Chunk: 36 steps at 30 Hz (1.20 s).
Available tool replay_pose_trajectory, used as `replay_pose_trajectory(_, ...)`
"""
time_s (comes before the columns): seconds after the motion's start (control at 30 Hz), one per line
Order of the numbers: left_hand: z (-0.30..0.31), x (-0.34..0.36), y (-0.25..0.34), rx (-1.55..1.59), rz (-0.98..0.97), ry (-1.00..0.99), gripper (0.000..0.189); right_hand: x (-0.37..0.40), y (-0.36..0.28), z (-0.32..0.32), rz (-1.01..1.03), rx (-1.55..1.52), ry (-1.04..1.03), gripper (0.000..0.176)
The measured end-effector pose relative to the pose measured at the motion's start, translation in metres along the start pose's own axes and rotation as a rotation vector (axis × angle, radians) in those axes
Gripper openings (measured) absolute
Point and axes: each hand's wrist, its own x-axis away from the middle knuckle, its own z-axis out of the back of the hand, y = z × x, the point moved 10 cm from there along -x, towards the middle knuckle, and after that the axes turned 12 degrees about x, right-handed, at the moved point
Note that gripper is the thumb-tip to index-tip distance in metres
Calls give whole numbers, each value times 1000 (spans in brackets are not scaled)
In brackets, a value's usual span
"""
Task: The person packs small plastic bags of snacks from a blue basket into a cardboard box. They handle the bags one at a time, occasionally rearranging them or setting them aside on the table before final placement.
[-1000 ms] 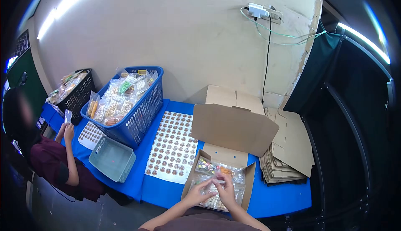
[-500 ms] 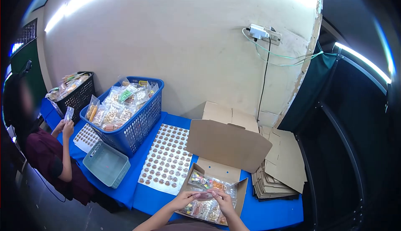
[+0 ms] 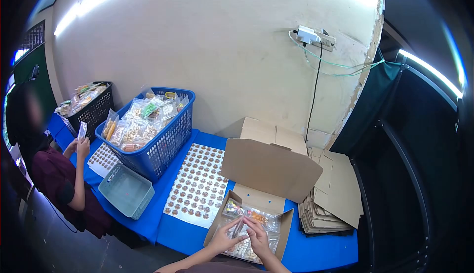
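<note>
My left hand (image 3: 226, 238) and my right hand (image 3: 258, 237) meet over an open cardboard box (image 3: 284, 233). A small clear plastic packet (image 3: 238, 228) is pinched between their fingertips, tilted nearly edge-on, so what is inside it is hard to make out. Under my hands the box holds several clear packets of snacks, among them one with orange pieces (image 3: 258, 217) and one with colourful pieces (image 3: 232, 208). My hands hide part of the lower row. The box lid (image 3: 271, 169) stands raised behind.
Left of the box lies a sheet of round stickers (image 3: 196, 184). Farther left are a green-grey tray (image 3: 126, 191) and a blue basket (image 3: 165, 147) heaped with packets. Flattened cardboard (image 3: 335, 189) is stacked at right. A co-worker (image 3: 64, 179) holds a packet at far left.
The packet in my hands has turned from lying flat to nearly edge-on. My fingers have straightened and come closer together at the tips, and my hands have risen slightly.
</note>
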Motion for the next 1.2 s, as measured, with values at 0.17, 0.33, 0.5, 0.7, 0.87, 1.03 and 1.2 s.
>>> replay_pose_trajectory(0.17,6,6,-33,180,254,84,29,2,1,27,-97,213,381,51)
replay_pose_trajectory(0.33,3,7,-34,156,230,-53,41,0,33,12,-112,43,82,28)
replay_pose_trajectory(0.5,-6,17,-60,666,309,-171,56,14,52,1,-374,-532,168,11)
replay_pose_trajectory(0.7,-17,13,-55,24,118,-213,37,11,44,5,-361,-914,299,18)
replay_pose_trajectory(0.87,-8,14,-68,721,421,-34,32,16,33,-21,-248,-341,39,37)
replay_pose_trajectory(1.03,-20,17,-66,401,368,-205,40,16,48,-8,-368,-379,117,32)
replay_pose_trajectory(1.2,-33,20,-38,414,237,-245,64,12,52,21,-410,-481,282,16)
